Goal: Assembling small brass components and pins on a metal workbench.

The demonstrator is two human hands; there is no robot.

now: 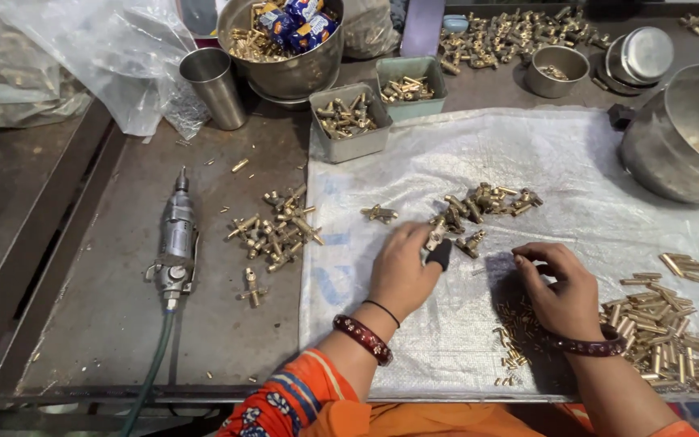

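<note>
My left hand (404,267) rests on a white woven sheet (576,162) and pinches a small brass fitting (435,235) between thumb and a black-capped finger. Just beyond it lies a cluster of brass valve fittings (487,202), with one lone fitting (379,214) to its left. My right hand (558,290) hovers over small brass pins (515,332), fingers curled, and I see nothing gripped in it. A heap of brass tubes (673,324) lies to its right.
A pneumatic hand tool (176,239) with a green hose lies at the left beside another pile of fittings (277,231). At the back stand two green-grey bins (348,121), a steel tumbler (215,85), steel bowls (285,57) and a large steel pot (689,133).
</note>
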